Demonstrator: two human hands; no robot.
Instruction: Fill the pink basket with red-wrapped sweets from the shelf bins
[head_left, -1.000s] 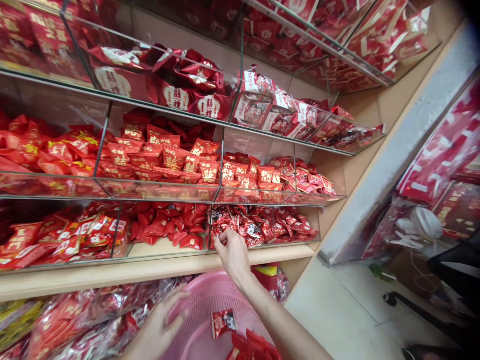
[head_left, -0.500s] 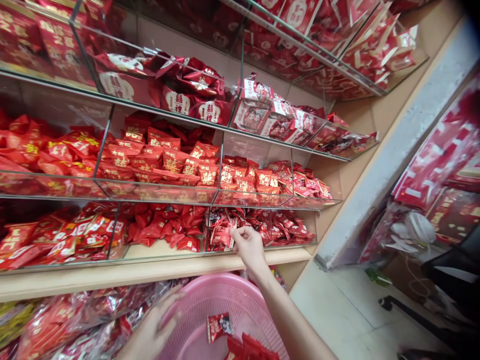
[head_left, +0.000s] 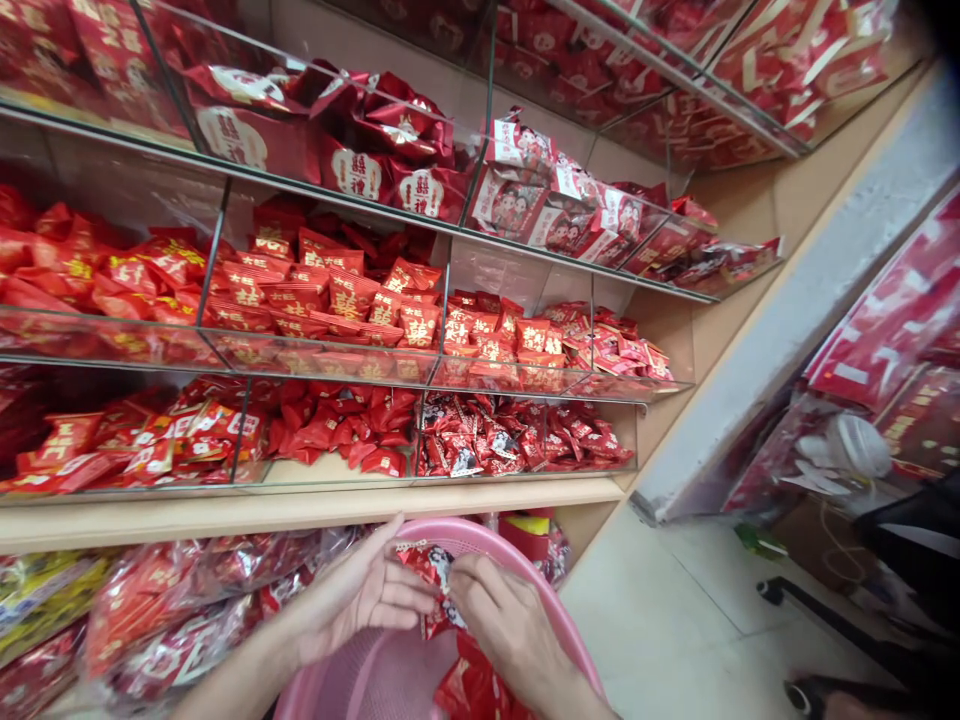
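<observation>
Fingers of the right hand (head_left: 501, 610) pinch a red-black foil packet (head_left: 429, 562), left hand (head_left: 366, 595) spread; pink plastic basket (head_left: 341, 675) part-filled, similar packets (head_left: 499, 440) shelved.

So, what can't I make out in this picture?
In the head view:
Right hand: whether its fingertips grip the printed packet, hidden by the back of the hand.
Pink basket: its near side, cut off by the lower edge.
Red packets inside: how many, partly behind the right hand.
Upper-left bags: lettering, blurred.
</observation>
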